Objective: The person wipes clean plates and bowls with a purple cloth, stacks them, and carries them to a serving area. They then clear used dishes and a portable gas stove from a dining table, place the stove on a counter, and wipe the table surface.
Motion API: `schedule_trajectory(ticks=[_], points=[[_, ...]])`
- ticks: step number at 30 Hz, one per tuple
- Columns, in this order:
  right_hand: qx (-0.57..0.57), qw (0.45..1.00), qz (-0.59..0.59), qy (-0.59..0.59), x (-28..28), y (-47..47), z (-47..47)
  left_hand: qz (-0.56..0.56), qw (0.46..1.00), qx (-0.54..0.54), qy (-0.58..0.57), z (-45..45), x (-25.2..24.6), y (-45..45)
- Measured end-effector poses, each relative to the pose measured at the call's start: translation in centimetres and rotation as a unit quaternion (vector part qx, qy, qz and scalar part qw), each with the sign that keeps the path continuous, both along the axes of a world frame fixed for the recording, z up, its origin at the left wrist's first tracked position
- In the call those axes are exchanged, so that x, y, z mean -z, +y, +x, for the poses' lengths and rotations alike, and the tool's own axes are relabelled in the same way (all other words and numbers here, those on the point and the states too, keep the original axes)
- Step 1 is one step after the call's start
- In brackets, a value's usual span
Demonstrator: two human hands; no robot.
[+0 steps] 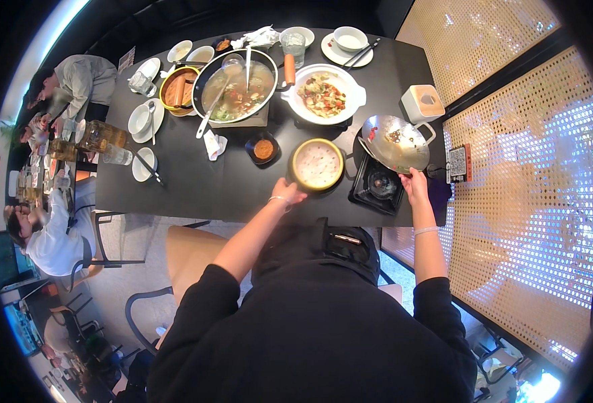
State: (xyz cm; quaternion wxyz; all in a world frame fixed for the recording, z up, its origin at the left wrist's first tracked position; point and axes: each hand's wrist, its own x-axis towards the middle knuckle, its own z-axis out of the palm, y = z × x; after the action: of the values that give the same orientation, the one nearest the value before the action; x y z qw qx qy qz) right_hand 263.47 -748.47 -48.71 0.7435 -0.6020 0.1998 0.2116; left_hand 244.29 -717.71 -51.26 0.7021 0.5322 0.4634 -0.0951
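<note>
My left hand [289, 193] is at the near left side of a round yellow-rimmed pot [318, 163], thumb against it and fingers curled low by its base. Pale, speckled food or liquid fills the pot. My right hand [413, 185] grips the near edge of a metal wok [396, 143], where a handle is probably hidden by the fingers. The wok is tilted, with its far loop handle raised and a few red and brown scraps inside. Below and left of it a black portable burner [378, 182] is partly uncovered.
Behind stand a soup pan [238, 86] with ladles, its handle [289, 69] pointing right, and a white dish of food [325, 94]. A sauce bowl [262, 148] sits left of the pot. A tissue box [422, 103] and perforated screen [523, 191] flank the right. People sit at left.
</note>
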Motion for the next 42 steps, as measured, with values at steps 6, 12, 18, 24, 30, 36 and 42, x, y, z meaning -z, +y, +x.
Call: schedule_trajectory(ticks=[6, 12, 18, 24, 30, 36, 42], points=[[0.075, 0.997, 0.0, 0.006, 1.3, 3.1, -0.1, -0.007, 0.997, 0.072, 0.025, -5.2, -0.5, 5.5], [0.123, 0.992, -0.035, -0.016, 0.9, 3.3, -1.3, 0.448, 0.844, 0.293, 0.019, -4.6, -4.0, 8.9], [0.124, 0.988, -0.082, -0.03, -2.9, 3.8, -4.9, 0.256, 0.939, 0.141, -0.178, 4.5, -2.0, 9.0], [0.003, 0.996, -0.052, -0.072, -5.9, 3.5, -5.5, -0.164, 0.974, -0.04, -0.151, 14.8, -5.0, 4.2], [-0.076, 0.996, -0.026, -0.049, -5.5, 4.3, -2.8, -0.135, 0.945, -0.212, -0.209, 16.8, -4.4, 1.3], [-0.13, 0.988, -0.024, -0.075, -3.3, 4.9, 3.7, -0.15, 0.951, -0.183, -0.198, 15.1, -6.2, 1.6], [-0.261, 0.949, -0.101, -0.144, -1.6, 9.3, 12.2, -0.198, 0.952, -0.146, -0.179, 9.9, -10.2, 0.3]])
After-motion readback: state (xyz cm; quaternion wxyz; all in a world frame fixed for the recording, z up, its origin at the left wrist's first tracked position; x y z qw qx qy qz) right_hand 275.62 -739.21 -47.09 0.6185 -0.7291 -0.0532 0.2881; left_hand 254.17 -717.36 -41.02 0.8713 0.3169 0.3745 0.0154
